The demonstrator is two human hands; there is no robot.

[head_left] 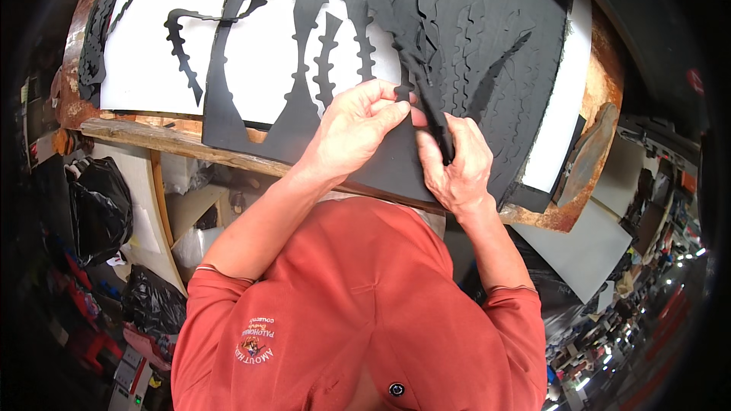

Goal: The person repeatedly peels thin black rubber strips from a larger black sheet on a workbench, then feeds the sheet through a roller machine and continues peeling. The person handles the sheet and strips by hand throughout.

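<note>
A large black sheet (392, 171), thin and rubbery or foam-like, lies across the bench with long wavy, notched openings cut through its left part. At its middle, my left hand (346, 133) pinches a narrow black web of the sheet between thumb and fingers. Just to the right, my right hand (466, 167) is closed round a bundle of long black notched strips (428, 95) that leans up and away to the left. More wavy outlines are cut into the sheet on the right, their pieces still lying in it. The fingertips of both hands are partly hidden.
White board (141, 46) shows under and beside the black sheet. A curved notched offcut (180, 49) lies on it, and a pile of black strips (93, 46) sits at the far left. The bench has a rough wooden front edge (175, 141). Black plastic bags (103, 205) hang below left.
</note>
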